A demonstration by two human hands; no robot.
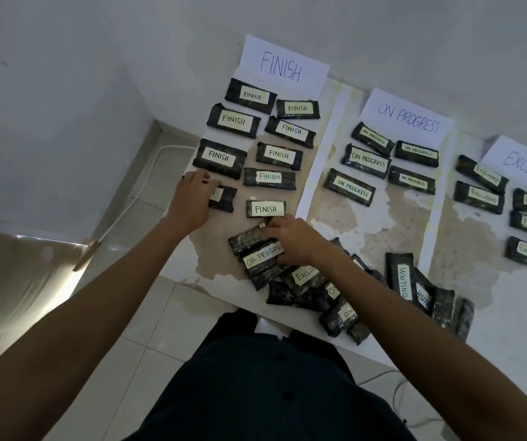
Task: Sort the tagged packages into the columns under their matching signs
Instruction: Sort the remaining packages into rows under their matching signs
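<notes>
The desk [367, 224], white with its coating worn through to brown, fills the right of the view. Its left edge and near edge meet at a corner just beyond the left forearm, and tiled floor [160, 329] lies past both. White strips [319, 154] split it into columns.

At the wall, the FINISH sign [282, 66] heads the left column and the ON PROGRESS sign [406, 117] the middle one. The EXCLUDED sign [526, 162] heads the right column and is cut off by the frame.

The pile of unsorted packages [316, 294] lies along the near edge, and one or two at its lip lap over it.

The FINISH column holds nine dark packages in two rows and is filled almost down to the pile. Its left row lies close to the desk's left edge. The ON PROGRESS column holds five packages, with a broad bare patch between the lowest of them and the pile. The EXCLUDED column also holds five, three with labels too blurred to read, and bare desk lies below them.

The left hand [192, 198] has its grip curled over the left end of the lowest FINISH-row package [224, 198], hiding most of its label.

The right hand [290, 240] has its grip pinching the right end of the ON PROGRESS package [260, 257] on top of the pile, with the thumb at its near edge.
</notes>
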